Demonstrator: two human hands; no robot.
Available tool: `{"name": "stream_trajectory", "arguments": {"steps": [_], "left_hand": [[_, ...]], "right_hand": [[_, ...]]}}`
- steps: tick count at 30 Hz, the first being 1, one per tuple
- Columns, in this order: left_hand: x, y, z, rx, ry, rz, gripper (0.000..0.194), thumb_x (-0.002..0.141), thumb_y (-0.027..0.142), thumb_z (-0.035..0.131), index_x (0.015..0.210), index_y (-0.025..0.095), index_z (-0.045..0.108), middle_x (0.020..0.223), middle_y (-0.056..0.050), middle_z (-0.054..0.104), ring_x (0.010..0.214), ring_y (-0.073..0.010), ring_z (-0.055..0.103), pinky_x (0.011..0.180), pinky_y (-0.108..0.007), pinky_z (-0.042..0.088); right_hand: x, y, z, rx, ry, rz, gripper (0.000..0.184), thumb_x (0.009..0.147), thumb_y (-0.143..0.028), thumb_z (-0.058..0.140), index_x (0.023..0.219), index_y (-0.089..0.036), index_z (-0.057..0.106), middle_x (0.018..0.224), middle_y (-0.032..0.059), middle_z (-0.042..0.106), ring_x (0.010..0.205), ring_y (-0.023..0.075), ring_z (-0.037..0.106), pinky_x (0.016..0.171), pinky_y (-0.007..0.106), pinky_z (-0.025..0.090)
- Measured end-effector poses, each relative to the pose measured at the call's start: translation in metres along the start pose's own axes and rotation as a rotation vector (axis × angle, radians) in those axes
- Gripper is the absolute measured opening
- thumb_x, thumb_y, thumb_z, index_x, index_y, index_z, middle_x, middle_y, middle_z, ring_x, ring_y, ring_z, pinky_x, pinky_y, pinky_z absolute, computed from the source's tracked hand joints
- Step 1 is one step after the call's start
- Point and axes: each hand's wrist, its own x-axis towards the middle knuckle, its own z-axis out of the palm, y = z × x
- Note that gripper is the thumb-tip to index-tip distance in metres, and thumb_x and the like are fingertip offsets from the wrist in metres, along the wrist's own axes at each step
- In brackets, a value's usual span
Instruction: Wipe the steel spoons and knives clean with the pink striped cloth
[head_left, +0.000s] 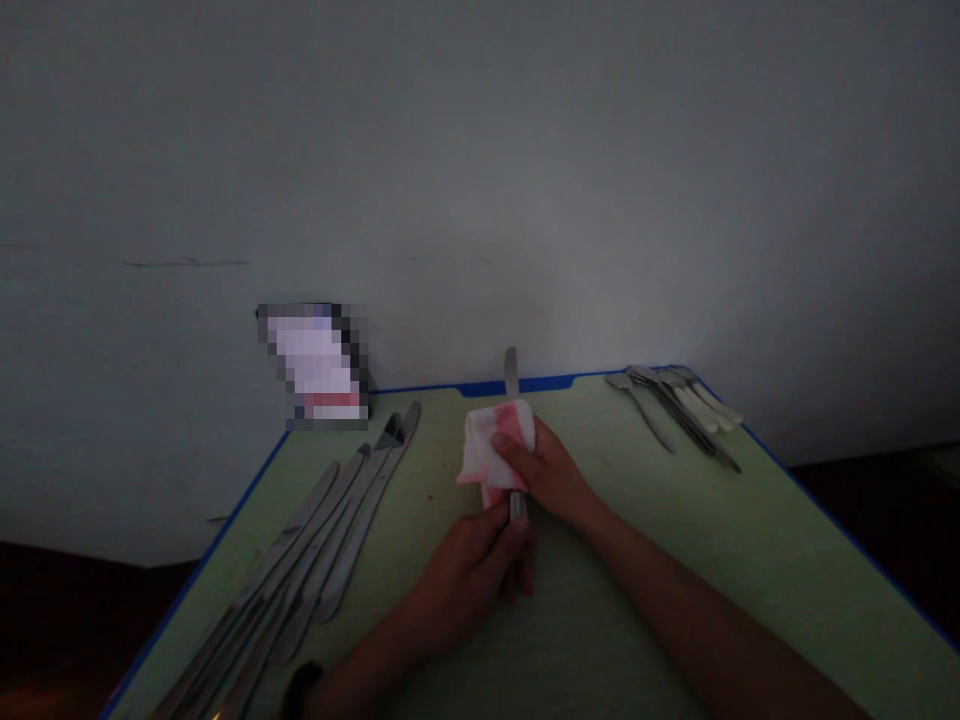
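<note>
A table knife (512, 370) points away from me over the middle of the table, its blade tip rising past the far edge. My left hand (480, 550) is closed around its handle. A pink and white cloth (487, 440) is folded about the middle of the knife, covering that part. My right hand (544, 465) pinches the cloth against the knife, thumb on top. To the left lie several table knives (352, 540) in a loose, overlapping row.
The pale green table (600, 580) has a blue edge and stands against a grey wall (480, 180). At the far right lie several spoons and forks (675, 410), some white-handled. A phone with a blurred screen (315, 365) leans on the wall at the far left.
</note>
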Motion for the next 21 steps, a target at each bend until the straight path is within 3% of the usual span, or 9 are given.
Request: {"name": "stream_trajectory", "arguments": {"steps": [10,16,21], "left_hand": [[0.005,-0.003,0.000,-0.066,0.030,-0.098,0.039,0.089,0.048,0.031,0.079,0.016,0.051,0.055,0.002,0.058,0.043,-0.0091,0.046,0.042,-0.019,0.035],[0.005,0.000,0.001,0.045,0.081,-0.069,0.040,0.089,0.047,0.032,0.074,0.016,0.052,0.058,0.001,0.057,0.046,-0.0093,0.048,0.047,-0.020,0.037],[0.008,0.000,-0.003,-0.020,0.045,-0.139,0.037,0.088,0.046,0.034,0.072,0.016,0.049,0.054,0.004,0.049,0.042,-0.0085,0.044,0.041,-0.020,0.036]], "right_hand": [[0.009,-0.003,0.006,-0.113,0.108,0.008,0.038,0.081,-0.050,0.043,0.081,-0.015,0.057,0.069,0.0021,0.058,0.060,0.0128,0.050,0.054,0.023,0.039],[0.040,0.002,0.009,-0.198,0.214,0.009,0.045,0.081,-0.055,0.037,0.065,-0.016,0.054,0.063,0.0040,0.057,0.061,0.0154,0.052,0.056,0.026,0.038],[0.065,0.010,0.010,-0.191,0.286,0.033,0.046,0.082,-0.056,0.034,0.070,-0.017,0.056,0.072,0.0072,0.061,0.068,0.0182,0.056,0.060,0.028,0.040]]}}
